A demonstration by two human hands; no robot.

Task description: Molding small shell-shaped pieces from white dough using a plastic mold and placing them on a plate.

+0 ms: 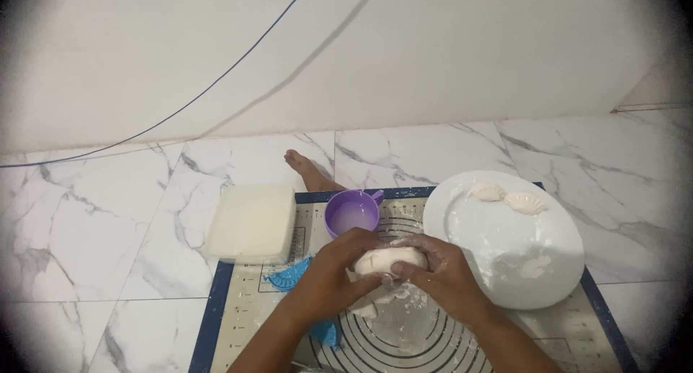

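Note:
Both my hands hold a lump of white dough (390, 258) above a beige baking mat (505, 337) with dark rings and a blue border. My left hand (336, 268) cups the lump from the left, and my right hand (440, 272), dusted with flour, grips it from the right. Under the hands lie scraps of dough and flour (375, 304). A blue plastic dumpling press (289, 275) shows beside my left wrist, partly hidden by the arm.
A purple cup (352, 213) with pale liquid stands just beyond my hands. A white rectangular box (253, 223) sits at the mat's left edge. A white plate (505, 236) at the right carries two shaped dumplings (509, 198). My bare foot (307, 169) rests on the marble floor.

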